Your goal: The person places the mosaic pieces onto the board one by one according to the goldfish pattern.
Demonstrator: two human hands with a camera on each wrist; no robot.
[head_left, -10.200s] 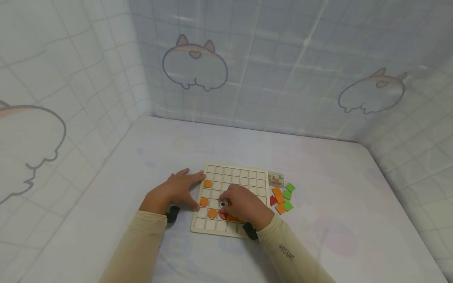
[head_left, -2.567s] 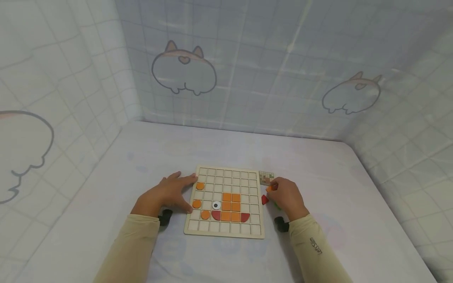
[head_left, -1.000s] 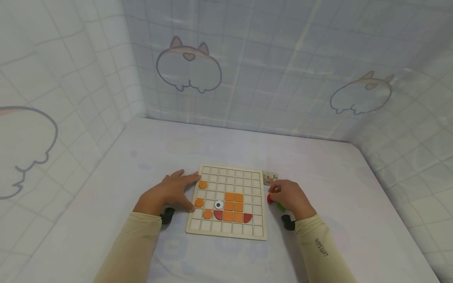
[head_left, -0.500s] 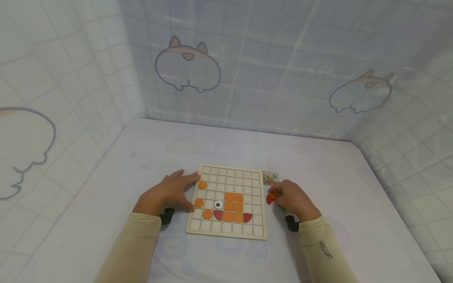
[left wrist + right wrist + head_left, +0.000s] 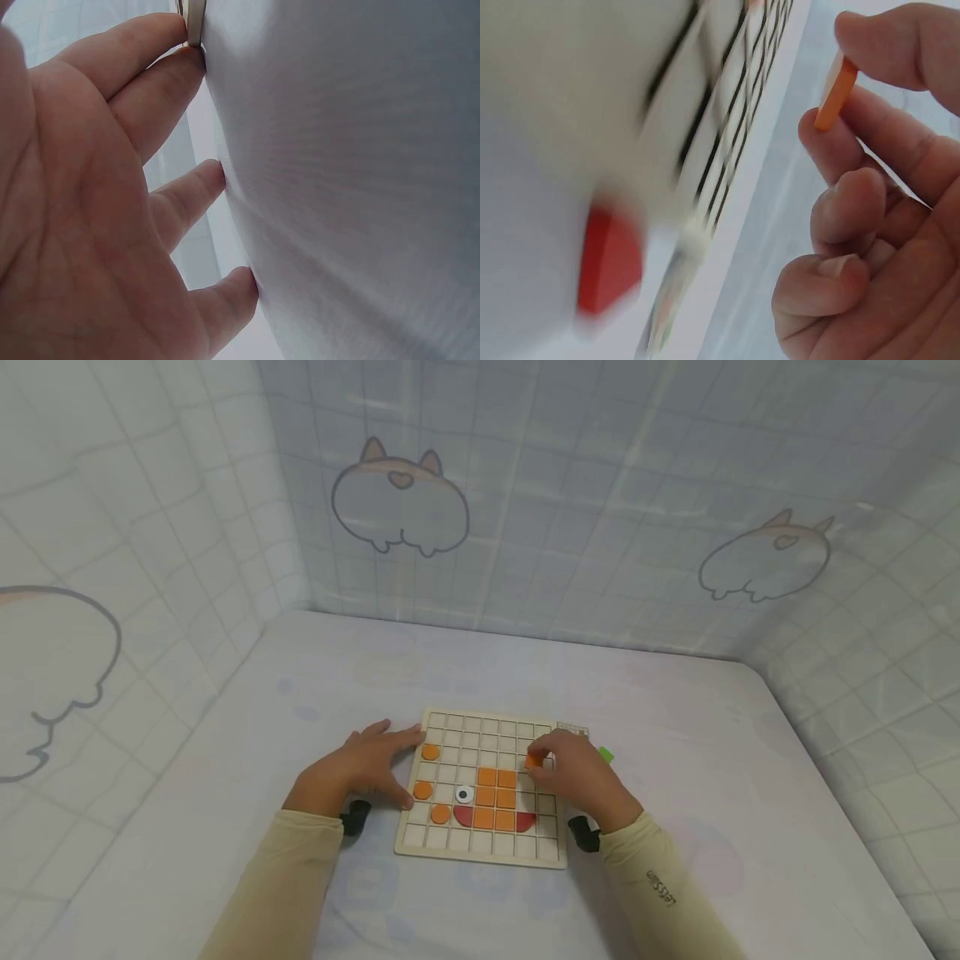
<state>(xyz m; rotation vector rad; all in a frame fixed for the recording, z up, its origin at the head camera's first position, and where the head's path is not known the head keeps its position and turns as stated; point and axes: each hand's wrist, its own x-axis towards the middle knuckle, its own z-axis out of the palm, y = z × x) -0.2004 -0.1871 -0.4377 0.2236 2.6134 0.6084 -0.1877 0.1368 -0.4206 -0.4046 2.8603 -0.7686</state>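
Note:
A wooden grid board (image 5: pixel 480 859) lies on the table. My left hand (image 5: pixel 366 768) rests at its left side, fingers spread; in the left wrist view fingertips touch the board's edge and the tabletop. Over the board's right part, my right hand (image 5: pixel 581 774) pinches an orange tile (image 5: pixel 835 94) between thumb and fingers, held clear of the surface. On the board sit a block of orange squares (image 5: pixel 496 797), a round eye piece (image 5: pixel 463 793), red quarter-round pieces (image 5: pixel 526 822) and orange roundish pieces (image 5: pixel 423 790).
A small printed card (image 5: pixel 573 727) lies by the board's upper right, partly covered by my right hand. A green tile (image 5: pixel 606 755) shows beyond that hand. In the right wrist view a blurred red piece (image 5: pixel 611 259) lies beside the board. Patterned cloth walls surround the table.
My right hand has moved left from the loose pieces beside the board to above its right columns, carrying the orange tile. My left hand stays at the board's left edge.

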